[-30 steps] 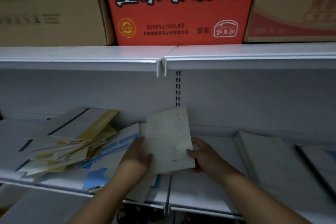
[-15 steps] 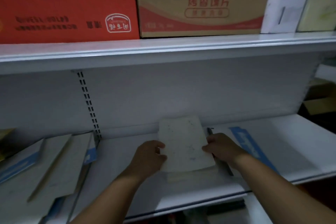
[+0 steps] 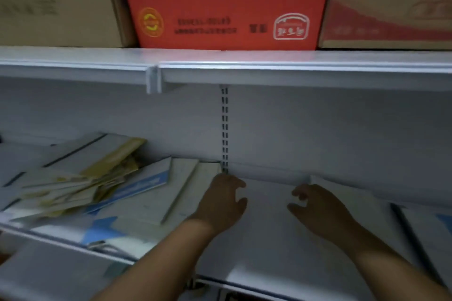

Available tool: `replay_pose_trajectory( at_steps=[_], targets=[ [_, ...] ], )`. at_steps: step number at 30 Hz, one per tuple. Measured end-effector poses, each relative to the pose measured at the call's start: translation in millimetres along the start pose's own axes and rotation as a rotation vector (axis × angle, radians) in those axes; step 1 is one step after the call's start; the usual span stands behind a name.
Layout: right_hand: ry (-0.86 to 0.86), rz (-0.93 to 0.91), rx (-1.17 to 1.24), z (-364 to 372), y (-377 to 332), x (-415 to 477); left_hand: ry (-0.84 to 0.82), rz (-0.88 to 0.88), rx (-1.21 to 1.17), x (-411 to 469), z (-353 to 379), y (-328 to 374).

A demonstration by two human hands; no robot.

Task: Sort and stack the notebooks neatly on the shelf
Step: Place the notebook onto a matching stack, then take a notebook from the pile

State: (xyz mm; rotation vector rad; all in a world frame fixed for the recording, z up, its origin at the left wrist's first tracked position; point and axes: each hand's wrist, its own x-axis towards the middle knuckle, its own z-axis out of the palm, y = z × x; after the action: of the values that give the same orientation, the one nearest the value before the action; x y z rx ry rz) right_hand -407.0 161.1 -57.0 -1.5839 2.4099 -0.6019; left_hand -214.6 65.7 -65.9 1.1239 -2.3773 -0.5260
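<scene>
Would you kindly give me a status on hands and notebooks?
Left hand open, empty. Right hand open, empty. Notebooks heaped untidily at left. Nothing blocking the hands.

Both hands, L (image 3: 223, 204) & R (image 3: 318, 208), extended fwd, fingers loosely curled, empty.

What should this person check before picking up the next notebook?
1. Left hand free: ok, holds nothing.
2. Right hand free: ok, loosely curled, holds nothing.
3. Pile of notebooks tidy: not ok, fanned out and crooked.
4. Next notebook within reach: ok, the pile lies just beside the left hand.
5. Right-side notebooks squared up: cannot tell, blurred and cut off by the frame.
</scene>
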Motion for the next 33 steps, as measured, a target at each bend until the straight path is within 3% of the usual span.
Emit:
replay_pose_trajectory(
  at_steps=[6,8,10,13,16,22,26,29,33],
  targets=[
    [-0.165,-0.203,0.187,56,-98,15,0.131,-0.275,0.03,-15,-79,-112],
    [-0.18,-0.211,0.283,69,-120,18,0.09,-0.346,0.026,-18,-93,-142],
    [-0.218,-0.195,0.37,78,-138,20,0.014,-0.356,0.079,-22,-94,-159],
    [-0.301,-0.151,0.472,88,-153,18,0.077,-0.244,0.213,-25,-88,-170],
    [-0.363,-0.071,0.6,89,-159,11,0.185,-0.2,0.364,-21,-92,-168],
    [-0.426,-0.035,0.738,97,-167,-4,0.236,-0.069,0.396,-12,-104,-117],
    [-0.497,-0.047,0.86,80,-169,-19,0.205,-0.008,0.192,-4,-94,-50],
    [-0.303,-0.03,1.003,59,-150,-26,0.09,-0.02,-0.215,3,-74,-3],
    [-0.04,0.116,1.111,16,-79,-29,0.034,0.035,-0.356,10,-38,40]
  ],
)
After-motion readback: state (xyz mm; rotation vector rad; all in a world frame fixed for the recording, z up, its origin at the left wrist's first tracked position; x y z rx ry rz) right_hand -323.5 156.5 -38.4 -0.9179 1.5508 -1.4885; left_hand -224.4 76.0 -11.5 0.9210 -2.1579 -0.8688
